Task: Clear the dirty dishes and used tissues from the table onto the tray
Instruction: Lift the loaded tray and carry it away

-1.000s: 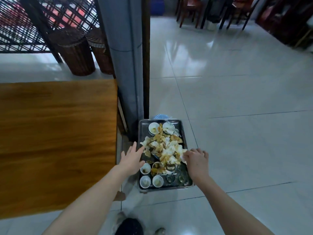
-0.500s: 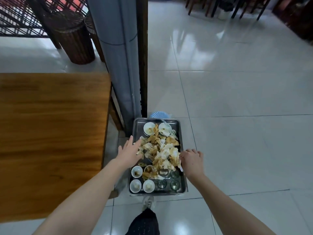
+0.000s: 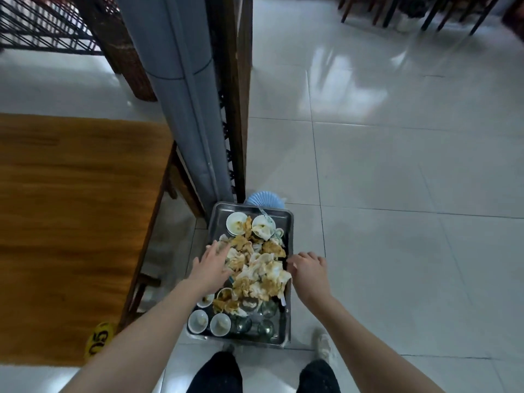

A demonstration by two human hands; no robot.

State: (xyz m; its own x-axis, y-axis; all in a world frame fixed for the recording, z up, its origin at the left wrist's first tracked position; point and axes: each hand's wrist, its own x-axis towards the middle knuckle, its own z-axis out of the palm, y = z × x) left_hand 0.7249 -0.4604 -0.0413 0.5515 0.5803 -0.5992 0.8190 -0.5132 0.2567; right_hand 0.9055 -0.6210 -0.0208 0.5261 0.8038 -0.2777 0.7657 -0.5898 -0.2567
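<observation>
A steel tray (image 3: 285,321) stands low by the floor on a blue stool (image 3: 263,200). It carries a heap of stained used tissues (image 3: 261,275), two white bowls (image 3: 236,222) at its far end, small white cups (image 3: 198,321) and clear glasses (image 3: 266,327) at its near end. My left hand (image 3: 211,265) lies over the tray's left side with fingers spread and straight, touching the tissues. My right hand (image 3: 307,269) sits at the tray's right rim, fingers curled down over the edge.
The bare wooden table (image 3: 73,222) is to the left, with a yellow number tag (image 3: 99,338) at its near corner. A grey pillar (image 3: 184,95) and wooden post (image 3: 235,95) rise just behind the tray. Glossy tiled floor (image 3: 411,222) spreads right; chair legs stand far back.
My left hand slid further over the tissues at the tray's left side. My right hand shifted from the tissue heap's edge outward to the right rim. My head came nearer.
</observation>
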